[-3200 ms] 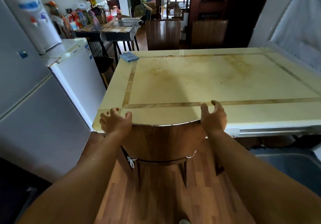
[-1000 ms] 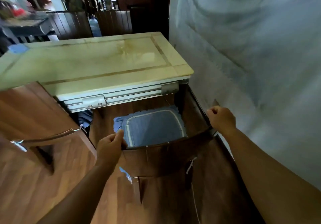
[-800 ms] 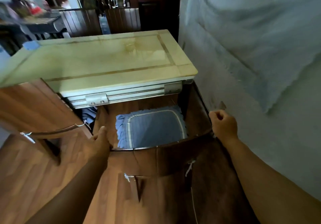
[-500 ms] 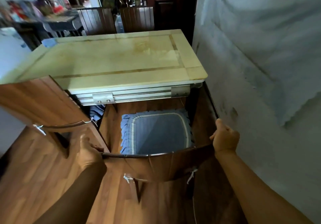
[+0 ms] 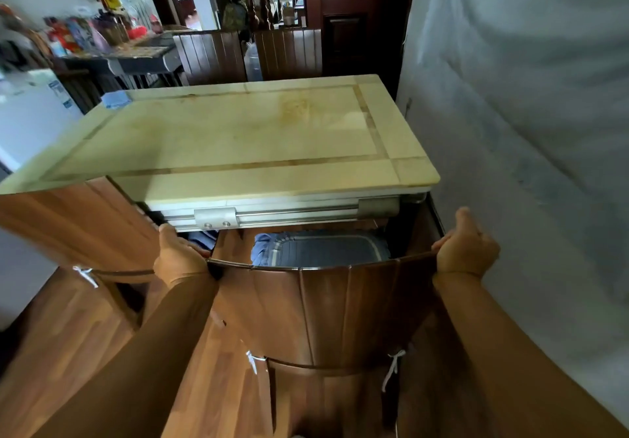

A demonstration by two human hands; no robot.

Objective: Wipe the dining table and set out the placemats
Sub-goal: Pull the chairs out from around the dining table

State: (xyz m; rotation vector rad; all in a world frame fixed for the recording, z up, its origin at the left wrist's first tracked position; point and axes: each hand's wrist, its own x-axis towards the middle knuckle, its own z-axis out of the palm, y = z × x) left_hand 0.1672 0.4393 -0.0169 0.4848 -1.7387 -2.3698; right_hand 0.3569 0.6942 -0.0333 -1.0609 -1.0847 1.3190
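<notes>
Wooden chair [image 5: 326, 305] being gripped at both ends of its curved backrest!
Left hand [image 5: 178, 259] and right hand [image 5: 464, 250] are curling fingers around the top rail; blue cushion [image 5: 320, 249] is sitting under the cream table [image 5: 238, 138], what looks like a cloth [image 5: 115, 100] lying on its far-left corner.

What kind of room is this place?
Probably a home dining area: a cream stone-topped dining table, wooden slatted chairs drawn up around it, and a cluttered side table behind it.
</notes>
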